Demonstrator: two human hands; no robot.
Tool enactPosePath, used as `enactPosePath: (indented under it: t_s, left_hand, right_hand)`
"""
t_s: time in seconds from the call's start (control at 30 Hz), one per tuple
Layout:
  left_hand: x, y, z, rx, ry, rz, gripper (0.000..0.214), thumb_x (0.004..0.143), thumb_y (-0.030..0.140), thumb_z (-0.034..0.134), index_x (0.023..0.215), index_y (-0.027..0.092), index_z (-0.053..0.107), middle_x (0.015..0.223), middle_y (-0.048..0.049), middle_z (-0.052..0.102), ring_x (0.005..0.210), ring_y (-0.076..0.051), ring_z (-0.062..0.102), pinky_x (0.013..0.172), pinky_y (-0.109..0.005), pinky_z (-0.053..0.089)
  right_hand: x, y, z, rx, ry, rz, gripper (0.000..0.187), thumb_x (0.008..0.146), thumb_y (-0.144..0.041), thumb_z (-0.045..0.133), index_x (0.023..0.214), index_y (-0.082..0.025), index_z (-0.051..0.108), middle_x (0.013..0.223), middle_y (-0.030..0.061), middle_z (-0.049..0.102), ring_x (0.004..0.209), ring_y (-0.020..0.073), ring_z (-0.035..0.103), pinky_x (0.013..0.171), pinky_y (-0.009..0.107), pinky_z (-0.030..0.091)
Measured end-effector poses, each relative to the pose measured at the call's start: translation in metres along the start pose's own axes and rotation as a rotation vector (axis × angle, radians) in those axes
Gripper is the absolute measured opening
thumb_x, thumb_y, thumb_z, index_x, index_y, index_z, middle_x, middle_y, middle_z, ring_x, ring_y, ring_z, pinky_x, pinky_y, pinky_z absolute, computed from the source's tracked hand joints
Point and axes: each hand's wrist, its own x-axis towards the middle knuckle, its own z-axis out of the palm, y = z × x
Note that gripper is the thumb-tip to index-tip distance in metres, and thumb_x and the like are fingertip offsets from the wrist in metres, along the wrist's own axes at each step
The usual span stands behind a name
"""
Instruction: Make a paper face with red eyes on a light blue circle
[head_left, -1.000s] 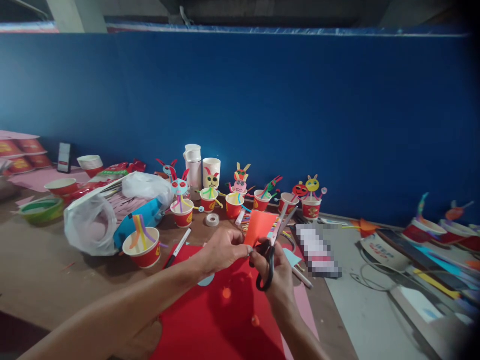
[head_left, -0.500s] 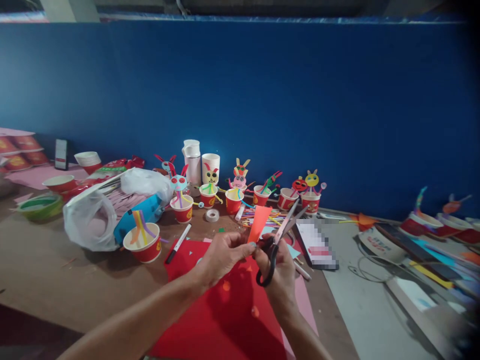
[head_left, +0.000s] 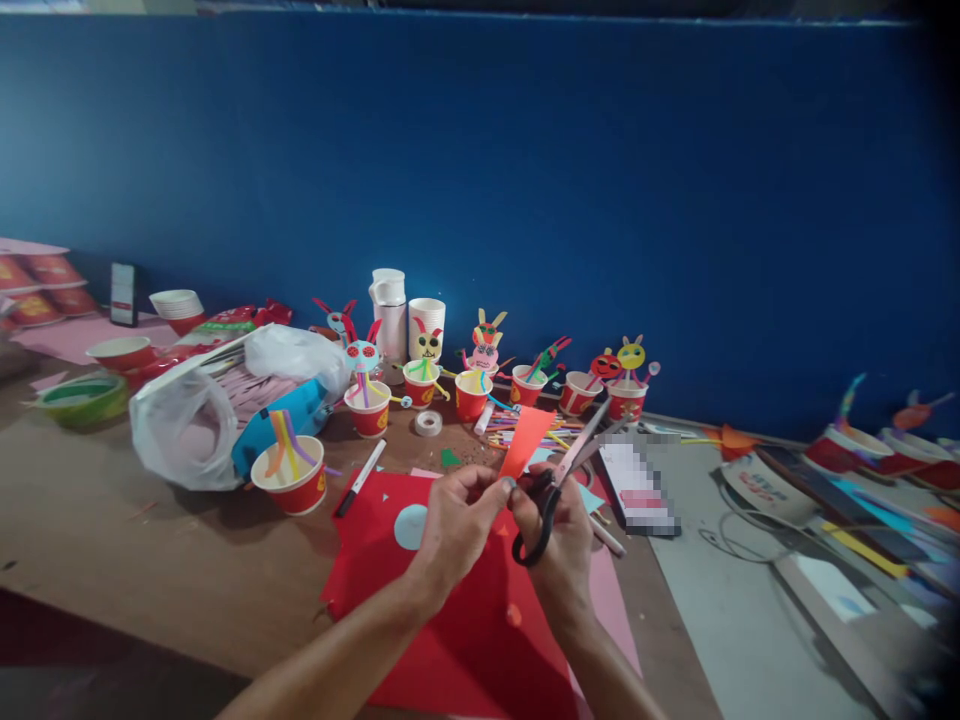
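Note:
My left hand (head_left: 469, 525) pinches the lower end of an orange paper strip (head_left: 527, 440), which stands up above the fingers. Close against it, my right hand (head_left: 559, 535) is closed around black-handled scissors (head_left: 581, 440); the blades point up and away, slightly parted, to the right of the strip. Below both hands lies a red paper sheet (head_left: 442, 640), carrying a pale blue paper circle (head_left: 410, 527) and small orange scraps. A marker (head_left: 362, 477) rests at the sheet's upper left edge.
Paper cups with paper animal figures (head_left: 367, 405) line the back. One cup (head_left: 291, 475) with coloured strips stands left, before a plastic bag (head_left: 187, 440). A tape roll (head_left: 428, 423) and coloured sticks (head_left: 517, 435) lie mid-table. To the right are a phone (head_left: 637, 485) and cables.
The view has shifted slightly. My left hand and forearm have moved a little to the right, uncovering the pale blue circle. Both hands keep their hold on the strip and scissors.

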Motion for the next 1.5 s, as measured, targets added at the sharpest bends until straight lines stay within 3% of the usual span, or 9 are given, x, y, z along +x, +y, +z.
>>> enactPosePath:
  t_s: [0.13,0.4,0.63,0.93,1.13,1.3,1.5]
  left_hand:
    - [0.004,0.004,-0.006,0.01,0.005,0.008,0.016,0.069,0.026,0.061,0.061,0.012,0.06,0.055,0.001,0.056,0.053,-0.008,0.049,0.051,-0.018,0.036]
    - [0.027,0.03,-0.036,-0.133,-0.029,-0.002,0.018,0.068,0.028,0.066,0.064,0.012,0.06,0.058,-0.0016,0.059,0.055,-0.011,0.055,0.055,-0.021,0.044]
    - [0.033,0.041,-0.05,-0.116,-0.017,0.01,0.018,0.066,0.028,0.066,0.067,0.011,0.06,0.061,-0.0016,0.058,0.058,-0.011,0.054,0.057,-0.023,0.044]
    - [0.037,0.042,-0.06,-0.069,-0.037,0.012,0.016,0.068,0.027,0.064,0.063,0.012,0.06,0.058,-0.001,0.059,0.055,-0.009,0.052,0.055,-0.02,0.041]
    - [0.037,0.037,-0.061,-0.019,-0.007,0.048,0.018,0.069,0.031,0.064,0.069,0.012,0.062,0.061,-0.0007,0.06,0.057,-0.01,0.054,0.058,-0.021,0.043]
    - [0.035,0.037,-0.06,0.127,0.038,0.13,0.019,0.072,0.032,0.061,0.07,0.013,0.064,0.062,-0.0008,0.061,0.057,-0.01,0.053,0.056,-0.02,0.041]
    - [0.031,0.042,-0.061,0.256,0.053,0.179,0.019,0.073,0.031,0.06,0.065,0.014,0.063,0.061,0.0,0.061,0.056,-0.01,0.052,0.053,-0.018,0.038]
  right_hand:
    - [0.003,0.004,-0.004,0.021,-0.086,0.009,0.019,0.074,-0.028,0.062,0.086,-0.02,0.051,0.074,-0.0031,0.054,0.066,0.0114,0.051,0.061,0.022,0.042]
    - [0.011,-0.001,-0.027,-0.09,-0.589,0.14,0.025,0.071,-0.031,0.063,0.089,-0.017,0.054,0.078,0.0007,0.055,0.069,0.0134,0.052,0.061,0.024,0.042]
    - [0.004,-0.002,-0.029,-0.095,-0.765,0.264,0.024,0.075,-0.036,0.061,0.088,-0.017,0.053,0.07,-0.0016,0.053,0.057,0.0093,0.048,0.051,0.021,0.039]
    - [-0.004,-0.009,-0.02,0.014,-0.778,0.366,0.022,0.071,-0.036,0.063,0.079,-0.019,0.051,0.06,-0.0062,0.049,0.043,0.0056,0.04,0.04,0.019,0.035]
    - [-0.003,-0.02,-0.018,-0.036,-0.772,0.422,0.023,0.072,-0.037,0.063,0.082,-0.018,0.054,0.066,-0.0039,0.054,0.043,0.0053,0.043,0.037,0.018,0.036]
    - [-0.003,-0.018,-0.018,-0.046,-0.761,0.377,0.022,0.073,-0.037,0.062,0.082,-0.018,0.054,0.068,-0.004,0.055,0.041,0.0043,0.041,0.036,0.018,0.036]
    - [-0.008,-0.01,-0.011,-0.024,-0.626,0.316,0.023,0.066,-0.036,0.065,0.077,-0.018,0.057,0.058,-0.0047,0.053,0.041,0.0057,0.041,0.036,0.018,0.035]
